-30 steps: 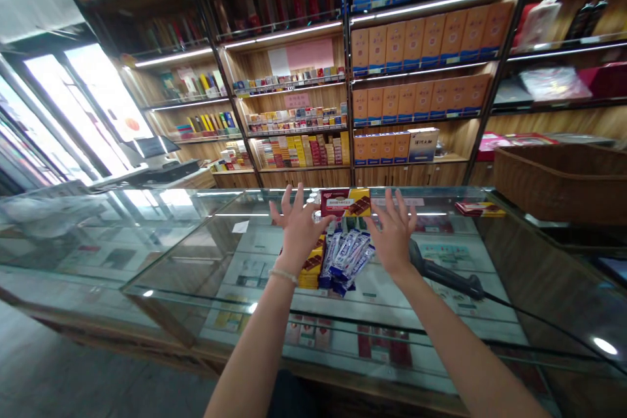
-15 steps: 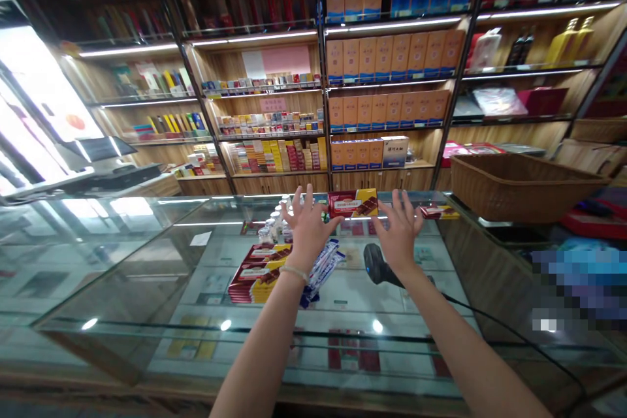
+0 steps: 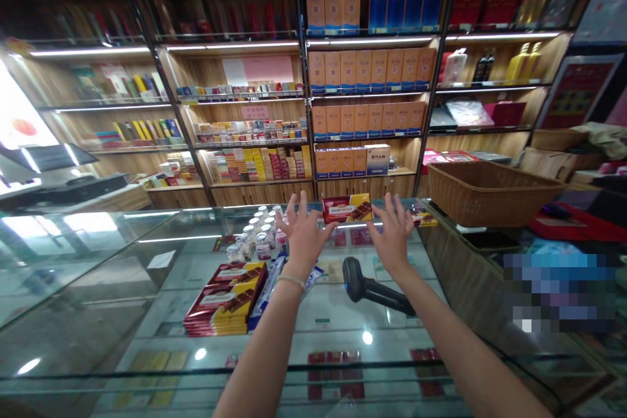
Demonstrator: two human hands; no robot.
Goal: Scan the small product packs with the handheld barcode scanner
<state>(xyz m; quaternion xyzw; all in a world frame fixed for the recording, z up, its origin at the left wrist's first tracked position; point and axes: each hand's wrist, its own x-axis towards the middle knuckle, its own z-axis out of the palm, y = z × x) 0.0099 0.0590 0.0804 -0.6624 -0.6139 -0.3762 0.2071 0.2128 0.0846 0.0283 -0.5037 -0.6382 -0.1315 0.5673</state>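
A red and yellow packaged chocolate bar (image 3: 347, 208) is held up on edge with its printed front facing me. My left hand (image 3: 304, 238) has its left end between thumb and index finger, the other fingers raised. At the opposite end, my right hand (image 3: 392, 238) grips it in the same manner, fingers fanned. Left of my forearm lies a stack of similar chocolate bars (image 3: 225, 300). Blue and white wrapped sticks (image 3: 269, 290) lie beside the stack, partly hidden by my left arm. A black barcode scanner (image 3: 362, 284) rests on the glass below the held bar.
Small white-lidded jars (image 3: 255, 235) stand behind the stack on the glass counter (image 3: 318, 339). Another chocolate bar (image 3: 424, 219) lies beyond my right hand. A brown basket (image 3: 494, 199) sits at right, a paper slip (image 3: 161, 260) at left. Stocked shelves (image 3: 362, 134) line the back wall.
The view has shifted, so the shelves and counter goods appear farther left. Both hands keep hold of the chocolate bar, in nearly the same pose.
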